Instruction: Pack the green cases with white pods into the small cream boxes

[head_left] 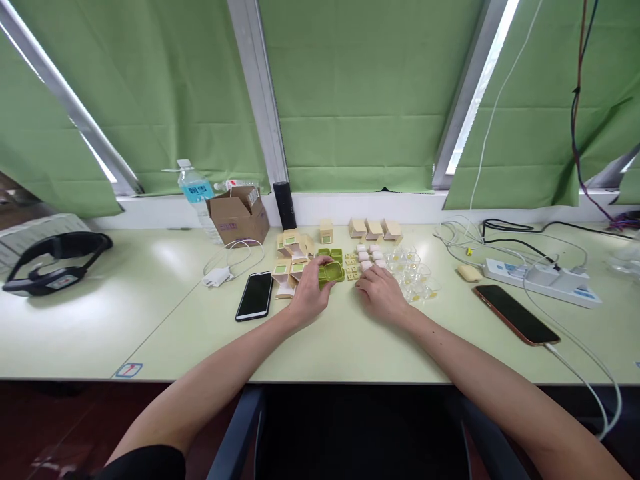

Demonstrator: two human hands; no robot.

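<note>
Green plastic case held hollow-up

At lower centre, bare bench leaves both forearms room to its front edge. Mid-frame, the left hand grasps the case's left end, seemingly to steady it; the right hand is at the pinkish-white blocks, its grip impossible to tell. Blocks and clear plastic containers seem grouped by kind. Farther up, beige cartons stand near the white wall, tightening reach.

the green tray looked like smooth, glossy plastic, the clear cups like shiny transparent plastic; the small cream boxes seemed matt card, the brown box matt cardboard, the green blinds matt, creased cloth, and the desk smooth and faintly glossy
</note>
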